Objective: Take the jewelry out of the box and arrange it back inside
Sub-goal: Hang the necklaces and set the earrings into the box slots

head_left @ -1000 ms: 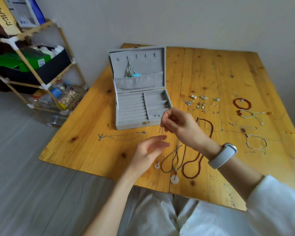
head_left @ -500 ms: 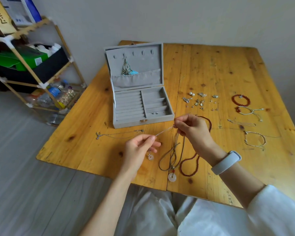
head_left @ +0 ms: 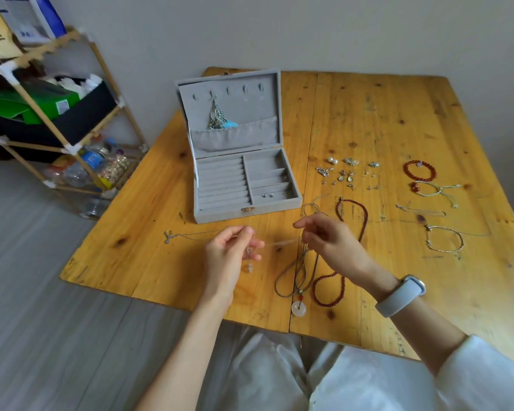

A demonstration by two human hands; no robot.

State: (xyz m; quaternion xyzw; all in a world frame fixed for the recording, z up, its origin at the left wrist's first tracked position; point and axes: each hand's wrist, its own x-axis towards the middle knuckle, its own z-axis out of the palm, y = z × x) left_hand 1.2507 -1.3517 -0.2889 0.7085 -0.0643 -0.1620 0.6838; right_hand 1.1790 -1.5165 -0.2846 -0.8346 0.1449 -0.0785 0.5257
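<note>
Near the worktop left edge, a thin chain lying flat. Behind it, toward the far edge, a grey jewelry box open, lid upright, silver pieces hanging inside it. Over the near edge, left hand with grip pinched on a fine necklace, pendant dangling below the fingers; right hand pinching the same strand's other end. Beside it, cord necklace, red bead necklace. Toward the right edge, earrings and bracelets.
</note>
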